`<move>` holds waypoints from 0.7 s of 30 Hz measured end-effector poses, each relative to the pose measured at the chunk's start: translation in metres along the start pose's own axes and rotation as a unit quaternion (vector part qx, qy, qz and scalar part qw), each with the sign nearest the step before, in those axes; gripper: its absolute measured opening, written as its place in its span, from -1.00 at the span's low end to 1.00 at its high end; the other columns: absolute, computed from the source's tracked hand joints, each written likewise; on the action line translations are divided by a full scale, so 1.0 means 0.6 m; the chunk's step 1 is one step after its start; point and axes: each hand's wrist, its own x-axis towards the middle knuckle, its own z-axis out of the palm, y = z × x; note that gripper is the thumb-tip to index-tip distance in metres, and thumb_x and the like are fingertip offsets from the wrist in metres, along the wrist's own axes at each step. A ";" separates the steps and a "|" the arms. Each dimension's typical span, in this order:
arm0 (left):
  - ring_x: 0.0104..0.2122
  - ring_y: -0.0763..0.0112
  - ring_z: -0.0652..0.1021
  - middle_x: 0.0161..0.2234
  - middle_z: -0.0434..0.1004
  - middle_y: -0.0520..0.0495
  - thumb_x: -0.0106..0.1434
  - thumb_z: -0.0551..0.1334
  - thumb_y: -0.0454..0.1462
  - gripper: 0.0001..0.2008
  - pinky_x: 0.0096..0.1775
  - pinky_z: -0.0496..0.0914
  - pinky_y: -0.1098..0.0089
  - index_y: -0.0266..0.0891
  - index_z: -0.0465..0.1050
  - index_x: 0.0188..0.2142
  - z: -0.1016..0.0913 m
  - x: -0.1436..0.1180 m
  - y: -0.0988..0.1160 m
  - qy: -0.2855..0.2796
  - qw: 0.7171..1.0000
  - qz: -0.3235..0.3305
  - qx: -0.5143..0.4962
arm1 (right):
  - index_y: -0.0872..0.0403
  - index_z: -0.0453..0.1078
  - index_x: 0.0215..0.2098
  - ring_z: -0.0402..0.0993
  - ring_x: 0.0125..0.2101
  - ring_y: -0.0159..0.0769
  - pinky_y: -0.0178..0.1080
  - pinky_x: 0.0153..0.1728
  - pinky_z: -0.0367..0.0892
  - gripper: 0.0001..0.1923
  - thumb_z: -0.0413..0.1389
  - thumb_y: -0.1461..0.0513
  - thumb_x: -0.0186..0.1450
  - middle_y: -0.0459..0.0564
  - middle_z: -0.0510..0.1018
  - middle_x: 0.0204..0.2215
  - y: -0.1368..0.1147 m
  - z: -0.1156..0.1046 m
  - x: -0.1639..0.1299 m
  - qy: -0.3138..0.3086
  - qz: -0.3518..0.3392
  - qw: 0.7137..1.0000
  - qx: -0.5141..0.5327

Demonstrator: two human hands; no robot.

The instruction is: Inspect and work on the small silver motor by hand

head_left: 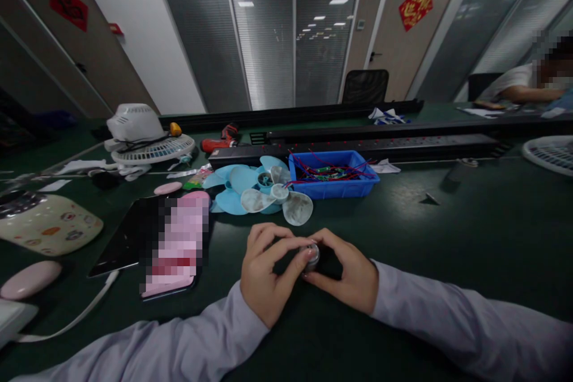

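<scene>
Two hands are meeting at the near edge of the green table (pixel 470 233). The left hand (pixel 264 274) and the right hand (pixel 349 277) are both pinching a small round silver part (pixel 311 255) between fingers and thumbs. The part is sitting low, just over the table top, right between the two hands. It is too small and dark to tell just what it is.

Just behind the hands, a pile of blue fan blades (pixel 257 191) is lying beside a blue bin (pixel 333 176) full of red wires. A white fan (pixel 143 134) is lying face down far to the left, and a red power tool (pixel 219 140) is resting behind the blades.

What could go wrong? The part is tiny and looks smooth, so I think it could be slipping out of the fingers and rolling away on the dark table, where it would be hard to find. A hard squeeze might also be bending it.

Red signs (pixel 415 5) with gold marks are hanging on the doors, but the writing is too blurry to read. I am seeing no brand names anywhere.
</scene>
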 end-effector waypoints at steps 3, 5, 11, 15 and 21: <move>-0.22 0.27 0.38 -0.35 0.45 -0.05 0.17 0.28 -0.35 -0.84 -0.19 0.33 0.25 -0.11 0.57 -0.25 0.000 0.000 -0.001 -0.007 1.000 0.002 0.003 | 0.06 0.29 -0.17 0.44 -0.25 -0.25 -0.18 -0.21 0.35 -0.68 0.24 0.31 0.12 -0.05 0.48 -0.28 0.002 0.001 0.000 -0.001 -0.001 1.000 0.004; -0.21 0.27 0.38 -0.34 0.45 -0.05 0.18 0.27 -0.35 -0.83 -0.18 0.32 0.25 -0.10 0.57 -0.23 -0.001 0.000 -0.001 -0.021 1.000 0.002 0.002 | 0.06 0.29 -0.17 0.44 -0.25 -0.26 -0.18 -0.21 0.35 -0.68 0.24 0.31 0.12 -0.05 0.48 -0.27 0.002 0.001 0.001 -0.001 -0.005 1.000 0.006; -0.20 0.25 0.36 -0.32 0.46 -0.05 0.20 0.26 -0.32 -0.82 -0.17 0.33 0.22 -0.05 0.57 -0.22 -0.003 0.000 -0.003 -0.041 0.999 -0.010 -0.007 | 0.06 0.29 -0.18 0.44 -0.24 -0.26 -0.18 -0.20 0.35 -0.69 0.23 0.31 0.13 -0.05 0.49 -0.27 -0.001 0.000 0.002 -0.005 -0.002 1.000 0.008; -0.19 0.24 0.37 -0.31 0.47 -0.06 0.18 0.27 -0.32 -0.83 -0.15 0.33 0.20 -0.06 0.57 -0.23 -0.002 0.001 0.000 -0.042 0.999 -0.017 -0.016 | 0.05 0.30 -0.18 0.44 -0.26 -0.25 -0.18 -0.22 0.35 -0.69 0.22 0.30 0.13 -0.05 0.48 -0.29 0.000 0.001 0.002 -0.001 0.002 1.000 0.001; -0.24 0.30 0.39 -0.38 0.44 -0.01 0.17 0.29 -0.35 -0.85 -0.20 0.32 0.27 -0.09 0.55 -0.27 -0.015 -0.002 0.000 0.040 0.999 -0.008 -0.014 | 0.05 0.31 -0.16 0.44 -0.23 -0.23 -0.16 -0.19 0.35 -0.66 0.26 0.29 0.11 -0.04 0.49 -0.26 0.001 0.002 0.002 -0.004 0.005 1.000 0.000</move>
